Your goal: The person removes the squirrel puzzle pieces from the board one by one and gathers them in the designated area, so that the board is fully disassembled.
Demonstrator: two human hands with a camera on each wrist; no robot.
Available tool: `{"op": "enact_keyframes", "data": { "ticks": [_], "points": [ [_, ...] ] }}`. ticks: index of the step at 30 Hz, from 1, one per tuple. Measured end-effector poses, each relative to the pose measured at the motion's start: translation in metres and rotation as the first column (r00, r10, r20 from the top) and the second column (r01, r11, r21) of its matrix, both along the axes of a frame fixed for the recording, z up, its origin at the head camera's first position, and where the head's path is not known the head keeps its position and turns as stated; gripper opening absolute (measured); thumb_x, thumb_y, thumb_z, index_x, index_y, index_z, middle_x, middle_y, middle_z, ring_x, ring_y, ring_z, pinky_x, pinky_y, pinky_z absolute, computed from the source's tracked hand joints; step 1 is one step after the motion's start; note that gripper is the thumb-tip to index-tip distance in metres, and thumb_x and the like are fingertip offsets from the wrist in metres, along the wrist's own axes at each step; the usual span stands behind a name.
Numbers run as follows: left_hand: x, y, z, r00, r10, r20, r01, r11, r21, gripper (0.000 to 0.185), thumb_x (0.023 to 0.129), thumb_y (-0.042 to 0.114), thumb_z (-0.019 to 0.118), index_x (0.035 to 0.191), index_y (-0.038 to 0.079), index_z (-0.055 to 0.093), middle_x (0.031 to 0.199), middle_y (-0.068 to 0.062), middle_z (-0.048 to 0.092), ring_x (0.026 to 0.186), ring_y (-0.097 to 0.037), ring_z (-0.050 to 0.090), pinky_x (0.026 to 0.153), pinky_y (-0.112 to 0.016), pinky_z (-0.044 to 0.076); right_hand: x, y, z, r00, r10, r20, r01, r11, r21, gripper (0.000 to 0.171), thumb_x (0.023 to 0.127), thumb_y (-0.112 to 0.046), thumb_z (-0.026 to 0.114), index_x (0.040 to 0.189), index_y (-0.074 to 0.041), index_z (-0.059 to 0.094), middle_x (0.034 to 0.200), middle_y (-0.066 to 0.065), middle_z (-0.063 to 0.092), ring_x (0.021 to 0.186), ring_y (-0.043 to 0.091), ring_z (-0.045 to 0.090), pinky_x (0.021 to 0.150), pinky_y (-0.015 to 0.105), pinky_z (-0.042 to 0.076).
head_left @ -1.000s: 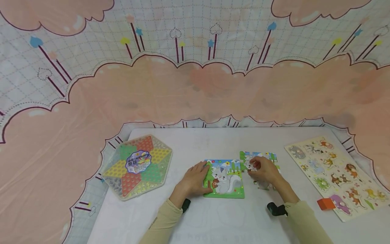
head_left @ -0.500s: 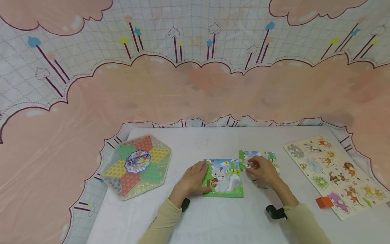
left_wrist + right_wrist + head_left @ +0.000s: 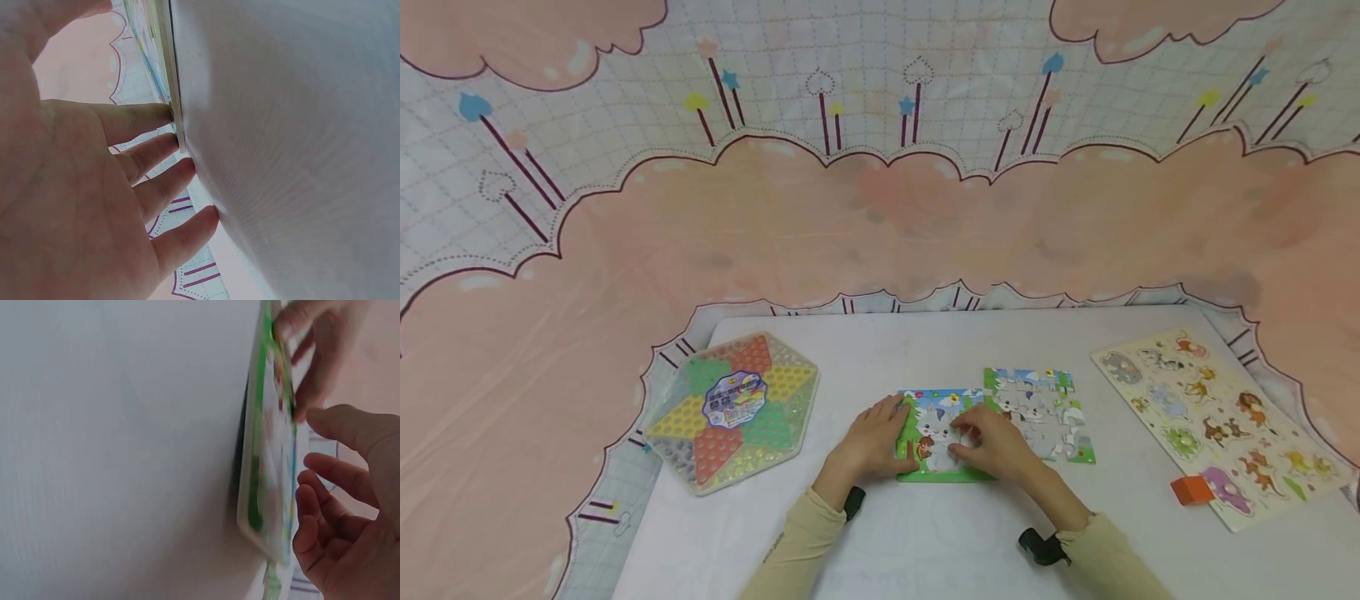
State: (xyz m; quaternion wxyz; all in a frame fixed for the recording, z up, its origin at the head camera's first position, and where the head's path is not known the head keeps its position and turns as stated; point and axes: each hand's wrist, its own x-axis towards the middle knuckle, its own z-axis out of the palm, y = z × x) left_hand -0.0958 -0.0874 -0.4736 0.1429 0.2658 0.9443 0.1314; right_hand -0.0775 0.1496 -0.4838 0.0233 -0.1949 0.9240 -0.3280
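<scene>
Half the squirrel puzzle [image 3: 942,433] under hands

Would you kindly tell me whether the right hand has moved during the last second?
Yes. The right hand went left, off the jigsaw tray and onto the squirrel puzzle.

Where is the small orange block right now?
In the head view, the small orange block lies on the white table at the far right, touching the near-left edge of the pale wooden animal peg board, well right of both hands.

Bare table [image 3: 925,350] lies behind the cat puzzle [image 3: 942,433], flanked by the checkers board [image 3: 733,408] and piece sheet [image 3: 1041,412].
</scene>
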Motion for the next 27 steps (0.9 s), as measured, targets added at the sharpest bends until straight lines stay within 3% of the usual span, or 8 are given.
{"op": "enact_keyframes", "data": {
  "ticks": [3, 12, 27],
  "points": [
    [0.0, 0.0, 0.0, 1.0, -0.007, -0.009, 0.007, 1.0, 0.007, 0.092, 0.083, 0.051, 0.074, 0.151, 0.001, 0.036, 0.157, -0.016, 0.029, 0.144, -0.032, 0.029, 0.112, -0.051, 0.03, 0.004, -0.012, -0.003, 0.998, 0.062, 0.007, -0.063, 0.998, 0.004, 0.032, 0.081, -0.023, 0.081, 0.106, -0.004, 0.072, 0.088, -0.002, 0.056, 0.075, 0.009, 0.049, 0.064, 0.025, 0.044],
    [-0.001, 0.0, 0.0, 1.0, -0.014, -0.02, 0.014, 1.0, 0.015, 0.093, 0.081, 0.049, 0.075, 0.151, 0.002, 0.037, 0.157, -0.016, 0.03, 0.144, -0.032, 0.029, 0.112, -0.052, 0.031, 0.007, -0.035, -0.006, 0.99, 0.126, 0.061, -0.129, 0.99, 0.058, 0.042, 0.081, -0.024, 0.081, 0.115, -0.002, 0.07, 0.093, -0.001, 0.052, 0.072, 0.008, 0.044, 0.06, 0.024, 0.039],
    [-0.002, -0.003, 0.0, 0.999, -0.029, 0.018, 0.029, 0.999, 0.022, 0.106, 0.073, 0.051, 0.082, 0.152, 0.0, 0.034, 0.158, -0.017, 0.027, 0.145, -0.033, 0.026, 0.113, -0.052, 0.03, 0.008, -0.039, -0.009, 0.987, 0.131, 0.096, -0.133, 0.991, 0.015, 0.051, 0.078, -0.025, 0.085, 0.121, -0.005, 0.068, 0.094, 0.0, 0.049, 0.069, 0.007, 0.043, 0.059, 0.023, 0.039]
  ]
}}
